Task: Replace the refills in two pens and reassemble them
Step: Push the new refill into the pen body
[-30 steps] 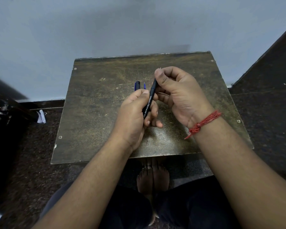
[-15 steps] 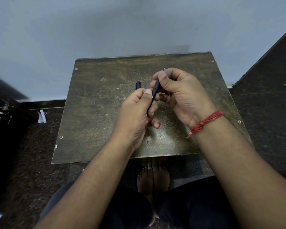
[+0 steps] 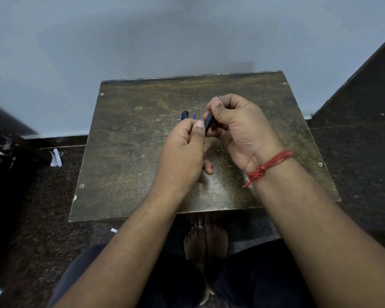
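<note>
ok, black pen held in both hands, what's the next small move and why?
Probably keep pushing the halves together until they seat. The left hand and right hand both pinch the black pen, and only a short stretch shows between the thumbs. Whether it is fully closed is hidden. The blue pen lies on the table, likely next.

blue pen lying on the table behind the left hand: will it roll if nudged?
Probably: the blue pen looks round and slim, and the table top is flat and bare. It likely weighs little, so a light brush could shift it. Mostly hidden by the left hand; clip unseen.
</note>
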`<action>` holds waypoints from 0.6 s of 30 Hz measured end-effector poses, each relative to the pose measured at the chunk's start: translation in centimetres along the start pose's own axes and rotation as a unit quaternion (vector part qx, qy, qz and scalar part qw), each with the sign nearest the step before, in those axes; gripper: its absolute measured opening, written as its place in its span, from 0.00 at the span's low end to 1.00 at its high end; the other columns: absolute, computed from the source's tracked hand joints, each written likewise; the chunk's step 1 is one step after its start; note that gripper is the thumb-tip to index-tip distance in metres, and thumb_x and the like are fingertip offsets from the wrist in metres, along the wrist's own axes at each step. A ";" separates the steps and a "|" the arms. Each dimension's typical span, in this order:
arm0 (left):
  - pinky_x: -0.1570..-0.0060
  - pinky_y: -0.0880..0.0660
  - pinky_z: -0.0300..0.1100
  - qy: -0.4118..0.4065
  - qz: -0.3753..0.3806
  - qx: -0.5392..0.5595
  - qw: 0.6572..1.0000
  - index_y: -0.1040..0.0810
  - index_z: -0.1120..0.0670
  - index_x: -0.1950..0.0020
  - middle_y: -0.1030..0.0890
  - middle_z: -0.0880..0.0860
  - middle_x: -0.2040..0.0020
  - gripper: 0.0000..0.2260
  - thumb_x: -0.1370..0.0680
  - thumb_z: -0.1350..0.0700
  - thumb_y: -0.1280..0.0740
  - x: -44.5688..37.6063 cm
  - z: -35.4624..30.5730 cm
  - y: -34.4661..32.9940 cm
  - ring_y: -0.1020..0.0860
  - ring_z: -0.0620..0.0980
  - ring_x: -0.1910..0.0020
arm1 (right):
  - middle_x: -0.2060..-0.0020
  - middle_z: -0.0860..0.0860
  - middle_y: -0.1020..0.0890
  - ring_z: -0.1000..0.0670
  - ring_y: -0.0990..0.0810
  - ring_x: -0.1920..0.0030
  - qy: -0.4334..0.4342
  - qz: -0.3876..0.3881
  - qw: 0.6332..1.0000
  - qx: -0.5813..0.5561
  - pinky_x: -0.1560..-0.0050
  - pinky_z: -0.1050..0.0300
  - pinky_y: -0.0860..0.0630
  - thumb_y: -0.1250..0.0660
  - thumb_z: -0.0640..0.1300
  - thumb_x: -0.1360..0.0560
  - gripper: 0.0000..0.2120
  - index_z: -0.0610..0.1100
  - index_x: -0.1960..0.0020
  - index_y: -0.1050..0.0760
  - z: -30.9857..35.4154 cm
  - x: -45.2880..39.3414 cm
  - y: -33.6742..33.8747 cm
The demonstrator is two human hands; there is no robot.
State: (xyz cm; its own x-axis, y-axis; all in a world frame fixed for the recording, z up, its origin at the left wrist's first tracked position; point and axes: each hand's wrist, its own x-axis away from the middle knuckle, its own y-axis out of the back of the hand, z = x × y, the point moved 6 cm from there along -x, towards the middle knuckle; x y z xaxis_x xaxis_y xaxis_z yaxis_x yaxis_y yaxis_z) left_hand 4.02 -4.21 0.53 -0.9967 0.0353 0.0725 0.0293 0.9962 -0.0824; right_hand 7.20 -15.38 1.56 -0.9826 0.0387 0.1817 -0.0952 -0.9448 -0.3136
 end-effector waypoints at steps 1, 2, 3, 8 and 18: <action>0.79 0.32 0.38 0.008 0.001 0.020 1.000 0.26 0.61 0.53 0.32 0.46 0.74 0.12 0.15 0.56 0.43 0.0 0.0 0.0 0.34 0.42 0.77 | 0.67 0.47 0.20 0.52 0.22 0.68 -0.003 0.003 1.000 -0.003 0.69 0.61 0.25 0.35 0.38 0.20 0.08 0.39 0.58 0.25 0.0 0.0 0.0; 0.79 0.32 0.38 0.020 0.004 0.048 0.999 0.26 0.61 0.53 0.32 0.47 0.75 0.13 0.15 0.56 0.44 0.0 0.0 -0.1 0.35 0.42 0.78 | 0.66 0.47 0.19 0.52 0.20 0.67 -0.002 0.007 1.000 -0.008 0.68 0.61 0.24 0.34 0.39 0.20 0.07 0.39 0.56 0.24 0.1 0.0 0.0; 0.80 0.31 0.38 0.034 0.008 0.080 0.996 0.26 0.60 0.54 0.33 0.49 0.75 0.13 0.15 0.56 0.44 0.0 0.0 -0.2 0.36 0.42 0.79 | 0.65 0.47 0.18 0.52 0.19 0.65 0.009 0.005 1.000 -0.002 0.66 0.60 0.24 0.33 0.41 0.21 0.06 0.39 0.55 0.23 0.2 0.0 0.2; 0.77 0.27 0.39 0.084 0.000 0.169 0.982 0.25 0.60 0.52 0.31 0.51 0.75 0.12 0.15 0.58 0.45 0.0 0.2 0.5 0.38 0.42 0.81 | 0.58 0.54 0.16 0.56 0.18 0.56 0.152 -0.146 0.929 0.306 0.55 0.59 0.21 0.32 0.47 0.22 0.02 0.50 0.52 0.21 3.5 -0.5 4.4; 0.76 0.26 0.39 0.096 -0.023 0.153 0.983 0.25 0.59 0.51 0.29 0.51 0.74 0.11 0.15 0.57 0.44 -0.1 0.5 0.8 0.38 0.44 0.80 | 0.52 0.50 0.19 0.45 0.25 0.41 0.089 -0.084 0.741 0.660 0.44 0.49 0.25 0.33 0.52 0.23 0.09 0.48 0.47 0.24 1.9 -0.9 3.9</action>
State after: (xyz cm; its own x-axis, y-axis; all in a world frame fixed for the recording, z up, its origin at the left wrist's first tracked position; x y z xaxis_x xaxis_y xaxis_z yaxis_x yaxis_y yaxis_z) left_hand 4.09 -3.47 -0.09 -0.9632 0.0340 0.2668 -0.0692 0.9272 -0.3682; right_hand 8.01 -19.76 1.96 -0.9912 0.1230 -0.0482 -0.0952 -0.4119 0.9063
